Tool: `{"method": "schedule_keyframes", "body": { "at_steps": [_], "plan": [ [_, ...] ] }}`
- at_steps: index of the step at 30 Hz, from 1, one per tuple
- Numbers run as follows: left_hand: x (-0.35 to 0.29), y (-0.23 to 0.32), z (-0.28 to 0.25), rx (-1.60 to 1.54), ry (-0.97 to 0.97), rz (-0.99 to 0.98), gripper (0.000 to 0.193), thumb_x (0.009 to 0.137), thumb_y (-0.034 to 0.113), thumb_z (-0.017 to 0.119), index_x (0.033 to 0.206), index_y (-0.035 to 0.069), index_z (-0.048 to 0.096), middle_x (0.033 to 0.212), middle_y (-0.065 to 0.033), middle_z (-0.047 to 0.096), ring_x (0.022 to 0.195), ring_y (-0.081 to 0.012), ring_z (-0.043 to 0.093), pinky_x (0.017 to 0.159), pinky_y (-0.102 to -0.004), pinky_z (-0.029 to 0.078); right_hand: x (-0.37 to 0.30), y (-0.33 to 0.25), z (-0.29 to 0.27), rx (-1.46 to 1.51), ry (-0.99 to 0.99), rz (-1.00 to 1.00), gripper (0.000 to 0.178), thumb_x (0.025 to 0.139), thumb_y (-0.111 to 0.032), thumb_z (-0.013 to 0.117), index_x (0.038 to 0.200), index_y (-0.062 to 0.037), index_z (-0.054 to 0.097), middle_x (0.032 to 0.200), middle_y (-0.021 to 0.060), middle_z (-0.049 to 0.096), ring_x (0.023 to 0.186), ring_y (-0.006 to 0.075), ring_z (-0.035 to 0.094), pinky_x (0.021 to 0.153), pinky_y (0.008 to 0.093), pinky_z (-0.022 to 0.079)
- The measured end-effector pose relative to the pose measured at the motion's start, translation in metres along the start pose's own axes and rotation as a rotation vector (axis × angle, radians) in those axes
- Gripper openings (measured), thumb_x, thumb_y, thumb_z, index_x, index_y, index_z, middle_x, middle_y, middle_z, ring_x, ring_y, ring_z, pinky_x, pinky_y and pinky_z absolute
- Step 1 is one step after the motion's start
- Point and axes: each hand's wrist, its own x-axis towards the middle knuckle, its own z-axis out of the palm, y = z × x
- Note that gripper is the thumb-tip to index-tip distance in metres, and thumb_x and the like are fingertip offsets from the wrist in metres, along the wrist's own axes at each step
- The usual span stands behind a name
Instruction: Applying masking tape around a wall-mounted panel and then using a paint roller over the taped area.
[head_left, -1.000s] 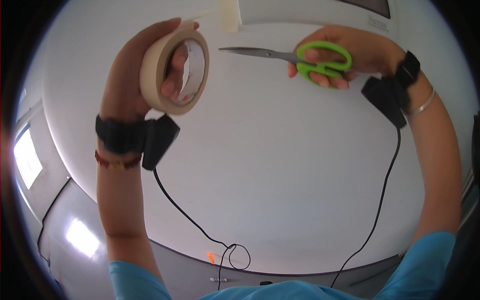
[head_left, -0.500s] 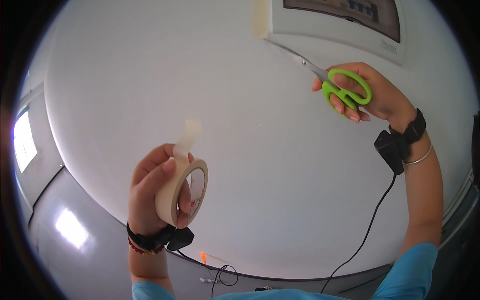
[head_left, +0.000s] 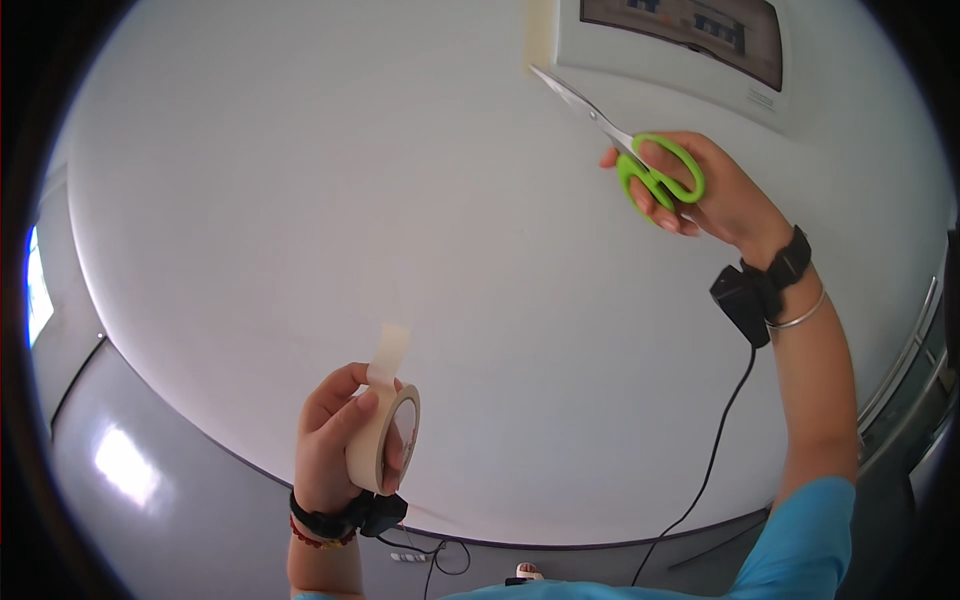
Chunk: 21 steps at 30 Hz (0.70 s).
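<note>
My left hand (head_left: 325, 440) is wrapped round a roll of cream masking tape (head_left: 366, 455), with fingers through its core. A short loose tape end (head_left: 390, 350) stands up from the roll above my thumb. My right hand (head_left: 735, 195) is closed in the loops of green-handled scissors (head_left: 612, 130). Their blades look almost together and point up and left. The tip is at the lower end of a tape strip (head_left: 538, 35) on the wall, running along the left edge of a white electrical box (head_left: 640, 60). The strip's upper part is out of view.
A broad white wall (head_left: 300, 220) fills most of the view. Both wrists carry black strapped devices; a black cable (head_left: 717, 440) hangs from the right one. Below the wall is a grey surface (head_left: 190, 500) with a bright glare. A window (head_left: 38, 290) shows at far left, metal rails at far right.
My left hand has lowered with the tape roll and shifted slightly right. My right hand and the scissors have moved a little left in the picture; their tip stays at the strip's lower end.
</note>
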Motion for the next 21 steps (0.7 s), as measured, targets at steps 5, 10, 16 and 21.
{"method": "schedule_keyframes", "body": {
  "at_steps": [5, 10, 16, 21],
  "plan": [
    [-0.020, -0.010, 0.001, -0.007, 0.027, -0.021, 0.022, 0.097, 0.017, 0.051, 0.106, -0.002, 0.054, 0.056, -0.0147, 0.059, 0.034, -0.0188, 0.050, 0.032, -0.0270, 0.039, 0.007, 0.002, 0.014, 0.058, 0.030, 0.005, 0.050, 0.098, -0.045, 0.056, 0.110, 0.0032, 0.061, 0.072, 0.0036, 0.061, 0.053, 0.0075, 0.056, 0.040, 0.0198, 0.037],
    [-0.031, -0.010, 0.003, -0.048, 0.044, -0.050, 0.019, 0.098, 0.017, 0.053, 0.106, -0.001, 0.055, 0.057, -0.0145, 0.059, 0.037, -0.0179, 0.053, 0.033, -0.0266, 0.040, 0.001, -0.006, 0.016, 0.087, 0.053, 0.006, 0.050, 0.097, -0.045, 0.056, 0.112, 0.0023, 0.060, 0.072, 0.0034, 0.061, 0.053, 0.0084, 0.056, 0.041, 0.0206, 0.037],
    [-0.039, 0.006, -0.002, -0.022, 0.040, -0.083, 0.019, 0.098, 0.018, 0.053, 0.105, 0.000, 0.054, 0.059, -0.0136, 0.060, 0.040, -0.0167, 0.055, 0.035, -0.0256, 0.043, -0.002, -0.011, 0.026, 0.098, 0.109, 0.096, 0.044, 0.098, -0.040, 0.057, 0.113, 0.0014, 0.060, 0.072, 0.0027, 0.061, 0.055, 0.0080, 0.056, 0.042, 0.0208, 0.037],
    [-0.027, -0.001, -0.002, 0.026, 0.081, -0.129, 0.020, 0.098, 0.017, 0.053, 0.106, -0.001, 0.054, 0.062, -0.0139, 0.061, 0.041, -0.0165, 0.056, 0.037, -0.0248, 0.044, -0.042, -0.005, 0.053, 0.000, 0.021, 0.265, 0.031, 0.100, -0.029, 0.056, 0.114, -0.0020, 0.061, 0.073, 0.0031, 0.063, 0.055, 0.0082, 0.059, 0.043, 0.0203, 0.040]
  ]
}}
